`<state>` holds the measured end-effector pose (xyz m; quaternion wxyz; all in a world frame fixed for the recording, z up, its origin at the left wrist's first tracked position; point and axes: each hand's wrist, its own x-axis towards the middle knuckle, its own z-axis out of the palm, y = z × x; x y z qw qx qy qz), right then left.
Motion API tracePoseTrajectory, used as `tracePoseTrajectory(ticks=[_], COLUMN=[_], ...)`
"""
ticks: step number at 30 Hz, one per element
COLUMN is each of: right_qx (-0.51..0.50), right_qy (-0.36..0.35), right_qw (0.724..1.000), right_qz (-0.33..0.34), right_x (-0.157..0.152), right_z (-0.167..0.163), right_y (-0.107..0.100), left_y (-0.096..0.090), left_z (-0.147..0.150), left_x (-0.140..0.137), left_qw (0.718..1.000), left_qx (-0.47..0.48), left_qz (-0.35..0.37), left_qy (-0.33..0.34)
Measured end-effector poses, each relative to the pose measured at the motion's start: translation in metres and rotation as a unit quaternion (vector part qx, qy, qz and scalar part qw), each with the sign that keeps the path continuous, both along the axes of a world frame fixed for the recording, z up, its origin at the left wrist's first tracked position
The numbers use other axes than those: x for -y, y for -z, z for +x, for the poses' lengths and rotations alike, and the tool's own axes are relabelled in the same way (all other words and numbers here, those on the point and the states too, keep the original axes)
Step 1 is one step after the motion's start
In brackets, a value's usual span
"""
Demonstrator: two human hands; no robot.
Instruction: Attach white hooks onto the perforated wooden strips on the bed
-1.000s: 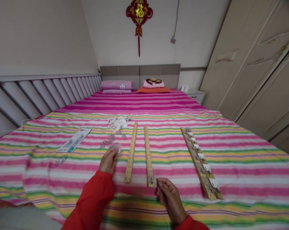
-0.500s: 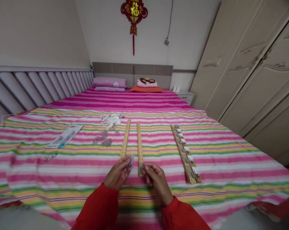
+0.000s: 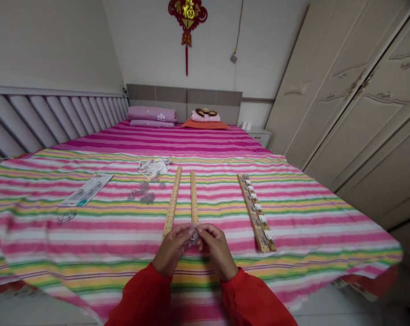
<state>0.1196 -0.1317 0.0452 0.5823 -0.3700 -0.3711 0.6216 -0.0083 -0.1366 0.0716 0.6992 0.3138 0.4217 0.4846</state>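
In front of me my left hand (image 3: 174,246) and my right hand (image 3: 216,246) meet, fingers closed in a pinch from both sides. Between them is a small clear plastic hook (image 3: 194,236) with a shiny metal part; its finer detail is too small to tell. Just beyond lie two pale wooden strips with rows of holes, the left strip (image 3: 174,199) and the right strip (image 3: 194,197). The right strip's near end is hidden behind my hands. Several similar clear pieces (image 3: 147,197) lie to the left.
Wooden strips fitted with white and metal hooks (image 3: 258,215) lie at the right. A flat blister pack (image 3: 87,190), some thin wire pieces (image 3: 66,217) and a white pile of tags or packaging (image 3: 154,167) rest on the striped bedspread (image 3: 123,244).
My right hand has left the near end of the right strip and moved up against my left hand. Both now hold the clear hook. The view has shifted slightly.
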Motion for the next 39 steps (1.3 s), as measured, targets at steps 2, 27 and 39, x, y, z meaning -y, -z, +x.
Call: tracePoseTrajectory(ticks=[2,27,39], right_qx=[-0.025,-0.058,-0.012], right_qy=[0.007,-0.006,0.012], right_qw=[0.999,0.996,0.999], right_qz=[-0.02,-0.061,-0.039], right_x=[0.0,0.002,0.002], right_z=[0.0,-0.001,0.002], right_y=[-0.001,0.009,0.014], left_y=[0.0,0.017,0.034], left_z=[0.0,-0.002,-0.003], left_x=[0.0,0.004,-0.003], left_qw=[1.0,0.97,0.993], left_qx=[0.001,-0.171,-0.067], left_qz=[-0.007,0.149,0.01], left_qy=[-0.013,-0.084,-0.1])
